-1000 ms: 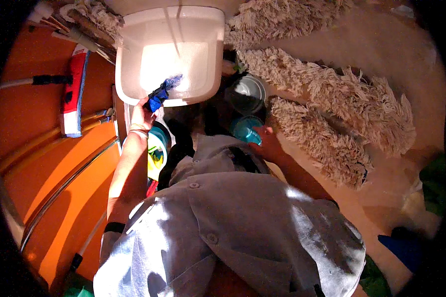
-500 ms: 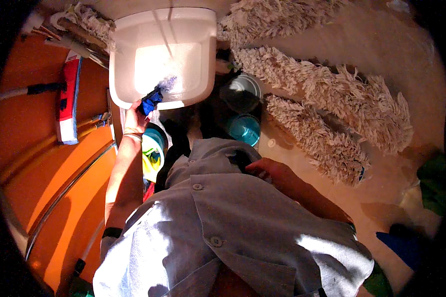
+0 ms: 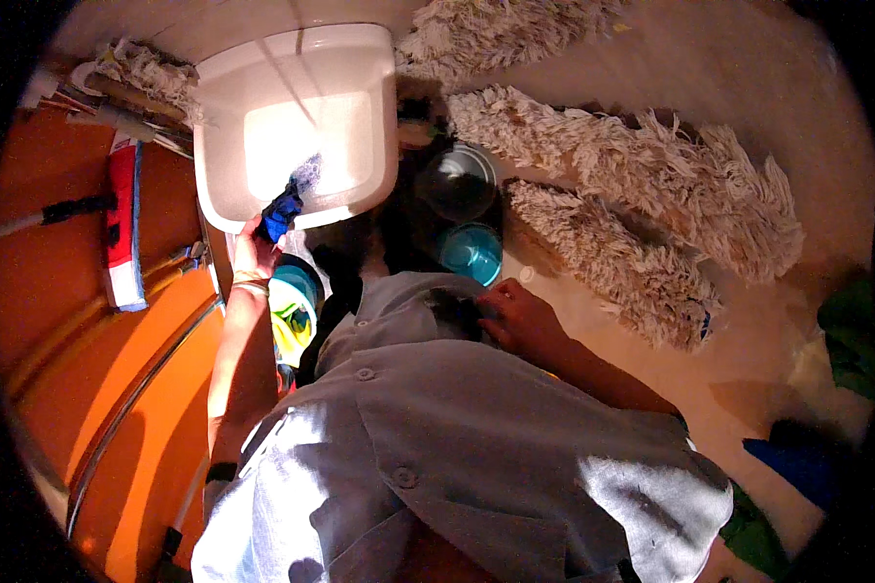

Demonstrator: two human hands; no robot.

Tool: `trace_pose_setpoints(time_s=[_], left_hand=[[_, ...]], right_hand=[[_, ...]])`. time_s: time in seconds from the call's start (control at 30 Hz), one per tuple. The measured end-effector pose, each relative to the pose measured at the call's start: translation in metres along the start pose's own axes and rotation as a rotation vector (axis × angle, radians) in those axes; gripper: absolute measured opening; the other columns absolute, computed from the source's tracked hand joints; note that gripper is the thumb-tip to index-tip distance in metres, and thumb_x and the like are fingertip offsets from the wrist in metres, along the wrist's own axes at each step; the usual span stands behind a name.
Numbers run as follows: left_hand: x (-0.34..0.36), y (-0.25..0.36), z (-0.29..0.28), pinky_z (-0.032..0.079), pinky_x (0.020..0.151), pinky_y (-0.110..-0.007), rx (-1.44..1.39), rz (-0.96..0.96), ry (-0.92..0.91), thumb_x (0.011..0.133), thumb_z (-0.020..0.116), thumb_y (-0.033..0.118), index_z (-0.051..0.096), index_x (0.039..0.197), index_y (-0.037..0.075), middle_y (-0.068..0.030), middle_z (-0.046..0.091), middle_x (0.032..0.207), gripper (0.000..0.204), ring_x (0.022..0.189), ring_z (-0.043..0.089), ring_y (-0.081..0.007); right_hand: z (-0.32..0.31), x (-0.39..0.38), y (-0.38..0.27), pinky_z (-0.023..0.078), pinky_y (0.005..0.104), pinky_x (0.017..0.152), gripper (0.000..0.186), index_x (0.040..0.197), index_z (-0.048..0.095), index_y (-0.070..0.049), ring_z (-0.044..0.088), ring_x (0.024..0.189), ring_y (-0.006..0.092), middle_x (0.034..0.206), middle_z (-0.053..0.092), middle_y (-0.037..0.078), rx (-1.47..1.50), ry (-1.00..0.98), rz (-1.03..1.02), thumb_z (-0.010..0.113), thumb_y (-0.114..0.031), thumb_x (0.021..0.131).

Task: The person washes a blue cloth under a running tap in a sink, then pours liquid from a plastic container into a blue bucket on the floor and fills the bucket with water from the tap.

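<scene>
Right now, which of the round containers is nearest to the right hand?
The teal container just beyond the right hand. The dark, pale-rimmed container is behind it; the other teal container, with yellow cloth, is near the left hand.

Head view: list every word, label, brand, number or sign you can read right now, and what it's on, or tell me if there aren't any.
None can be read.
Red-and-white mop head: small dark marks, too blurred to tell whether they are lettering.
White basin: no lettering can be made out.
Turquoise container: none legible.
Blue bundle in the left hand: none legible.
</scene>
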State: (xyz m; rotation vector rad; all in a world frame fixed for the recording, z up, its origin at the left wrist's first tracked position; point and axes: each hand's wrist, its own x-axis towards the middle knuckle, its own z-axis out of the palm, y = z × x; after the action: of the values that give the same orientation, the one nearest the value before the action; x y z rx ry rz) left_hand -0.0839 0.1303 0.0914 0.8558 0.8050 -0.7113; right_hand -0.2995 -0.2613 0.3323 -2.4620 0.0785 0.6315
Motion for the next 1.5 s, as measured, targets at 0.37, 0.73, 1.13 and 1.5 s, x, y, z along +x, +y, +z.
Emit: trace_pose_setpoints(time_s=[0.37,0.73,1.13,1.5], left_hand=[[-0.004,0.000,0.009,0.055,0.063,-0.033,0.012,0.004,0.012,0.089,0.052,0.031,0.059,0.109,0.006,-0.0097,0.065,0.100,0.033,0.086,0.063,-0.0230],[-0.001,-0.003,0.011,0.055,0.064,-0.032,0.000,0.023,0.054,0.087,0.054,0.030,0.059,0.108,0.005,-0.0095,0.065,0.101,0.033,0.086,0.063,-0.0232],[-0.005,0.000,0.022,0.055,0.063,-0.034,-0.064,-0.009,0.019,0.088,0.051,0.028,0.056,0.111,0.003,-0.0098,0.064,0.101,0.034,0.086,0.063,-0.0241],[0.003,-0.004,0.011,0.051,0.065,-0.029,-0.005,-0.011,-0.003,0.085,0.057,0.031,0.058,0.112,0.009,-0.0073,0.065,0.104,0.035,0.091,0.062,-0.0229]], right_hand=[[-0.021,0.015,0.013,0.053,0.0387,0.069,0.022,0.099,0.061,-0.011,0.063,0.080,0.0321,0.089,0.059,0.012,0.213,0.151,0.029,0.060,-0.019,0.079],[0.013,0.039,0.024,0.051,0.0368,0.072,0.023,0.102,0.064,-0.014,0.062,0.088,0.0294,0.096,0.061,0.009,-0.060,-0.178,-0.061,0.064,-0.019,0.080],[-0.011,0.040,0.035,0.043,0.0245,0.069,0.009,0.094,0.059,-0.005,0.052,0.075,0.0088,0.082,0.057,0.002,0.645,0.299,-0.046,0.061,-0.005,0.086],[-0.028,0.059,0.027,0.049,0.0385,0.073,0.016,0.097,0.060,-0.005,0.061,0.083,0.0297,0.088,0.061,0.013,0.209,0.055,-0.128,0.061,-0.014,0.084]])
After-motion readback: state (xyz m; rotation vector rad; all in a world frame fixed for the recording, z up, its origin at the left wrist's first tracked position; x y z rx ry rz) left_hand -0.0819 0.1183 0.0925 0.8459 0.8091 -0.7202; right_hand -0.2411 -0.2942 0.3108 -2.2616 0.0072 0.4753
